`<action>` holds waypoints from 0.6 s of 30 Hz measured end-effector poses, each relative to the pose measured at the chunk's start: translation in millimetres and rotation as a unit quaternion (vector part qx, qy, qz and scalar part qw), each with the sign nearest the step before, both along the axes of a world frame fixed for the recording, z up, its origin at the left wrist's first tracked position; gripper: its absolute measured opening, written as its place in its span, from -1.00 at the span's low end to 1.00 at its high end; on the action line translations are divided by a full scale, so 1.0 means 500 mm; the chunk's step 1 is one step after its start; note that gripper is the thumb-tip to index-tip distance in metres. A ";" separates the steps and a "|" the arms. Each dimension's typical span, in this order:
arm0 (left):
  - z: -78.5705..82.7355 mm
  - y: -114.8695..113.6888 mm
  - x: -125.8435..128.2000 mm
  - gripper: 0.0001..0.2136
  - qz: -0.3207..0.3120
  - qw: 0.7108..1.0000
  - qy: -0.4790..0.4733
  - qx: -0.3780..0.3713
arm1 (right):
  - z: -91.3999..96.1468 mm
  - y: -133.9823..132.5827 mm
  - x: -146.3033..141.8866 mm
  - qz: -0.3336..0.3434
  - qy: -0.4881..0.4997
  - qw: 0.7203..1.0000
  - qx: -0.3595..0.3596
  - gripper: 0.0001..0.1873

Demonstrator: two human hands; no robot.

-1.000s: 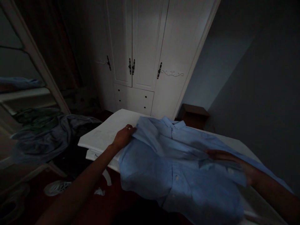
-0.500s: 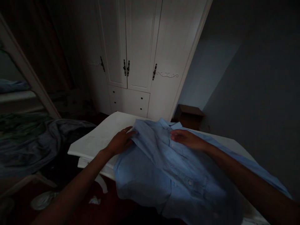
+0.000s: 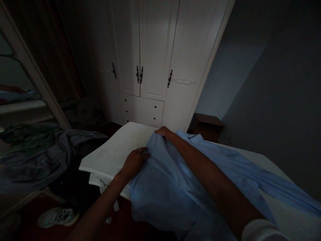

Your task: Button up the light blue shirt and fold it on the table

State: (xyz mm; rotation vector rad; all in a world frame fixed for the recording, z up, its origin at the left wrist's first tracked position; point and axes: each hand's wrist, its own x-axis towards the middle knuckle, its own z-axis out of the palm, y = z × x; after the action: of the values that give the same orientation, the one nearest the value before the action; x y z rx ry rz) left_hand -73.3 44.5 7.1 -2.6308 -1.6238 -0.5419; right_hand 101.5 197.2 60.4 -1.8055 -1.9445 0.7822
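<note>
A light blue button-up shirt (image 3: 163,180) lies spread over a white table (image 3: 112,147), its lower part hanging past the near edge. Its collar (image 3: 192,137) points toward the far side, and one sleeve (image 3: 281,180) stretches out to the right. At the shirt's left edge, my left hand (image 3: 134,162) has its fingers closed on the fabric; a ring shows on one finger. My right hand (image 3: 164,132) reaches across the shirt and pinches cloth near the left shoulder. The right forearm covers part of the shirt front.
Behind the table stands a white wardrobe (image 3: 152,50) with dark handles and drawers. A brown nightstand (image 3: 208,125) is beside it. Crumpled clothes (image 3: 50,154) are heaped at left, near a mirror frame (image 3: 37,67). A shoe (image 3: 59,217) lies on the red floor.
My right hand has moved left from the button front to the shirt's left shoulder and taken hold there. The left hand stays at the left edge. The view has shifted slightly.
</note>
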 end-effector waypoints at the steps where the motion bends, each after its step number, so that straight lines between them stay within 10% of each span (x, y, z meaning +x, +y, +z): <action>1: -0.001 0.000 0.000 -0.50 0.001 1.000 -0.004 0.000 | -0.003 0.005 0.014 -0.028 0.028 0.999 -0.016 -0.79; 11: -0.010 -0.001 -0.006 -0.65 -0.017 0.988 -0.152 0.006 | -0.021 -0.020 0.073 -0.082 0.222 0.962 -0.133 -0.65; 18: 0.026 0.073 -0.010 -0.64 0.107 0.902 -0.384 -0.169 | -0.015 -0.017 0.047 -0.032 0.289 0.939 -0.182 -0.59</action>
State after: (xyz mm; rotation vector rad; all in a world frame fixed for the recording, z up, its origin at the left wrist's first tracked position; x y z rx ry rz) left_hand -78.4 81.2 20.2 -2.5394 -2.3462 -1.5606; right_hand 124.9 188.7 52.6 -1.5610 -1.4140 1.5279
